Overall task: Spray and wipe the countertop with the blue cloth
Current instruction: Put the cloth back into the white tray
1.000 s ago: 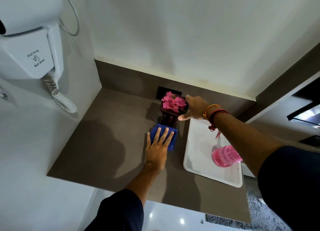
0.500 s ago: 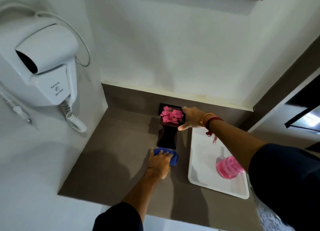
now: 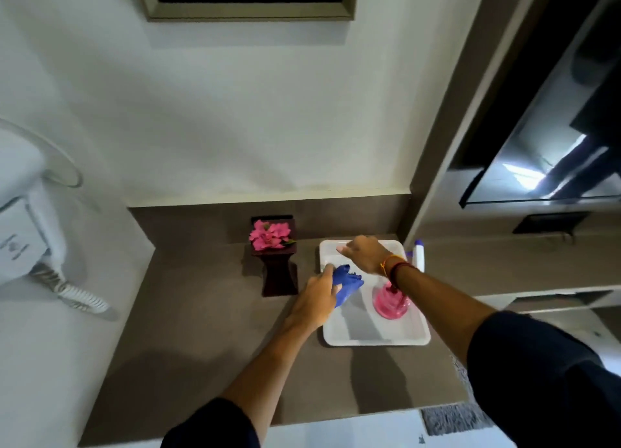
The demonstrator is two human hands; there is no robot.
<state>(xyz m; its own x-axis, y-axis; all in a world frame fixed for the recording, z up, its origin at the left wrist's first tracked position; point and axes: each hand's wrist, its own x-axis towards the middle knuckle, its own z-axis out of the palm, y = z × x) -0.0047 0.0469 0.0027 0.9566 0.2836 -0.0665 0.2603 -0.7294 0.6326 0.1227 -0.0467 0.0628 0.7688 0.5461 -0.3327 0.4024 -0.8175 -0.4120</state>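
Head view: my left hand (image 3: 316, 296) grips the bunched blue cloth (image 3: 347, 284), lifted over the near-left part of the white tray (image 3: 376, 336). Right hand (image 3: 364, 254) hovers over the tray's far end; whether it grips the rim, I cannot tell. Spray bottle (image 3: 418, 254) stands just beyond the tray. Judgement: bench (image 3: 201, 313) left of the tray looks dealt with; the patch under the tray remains.
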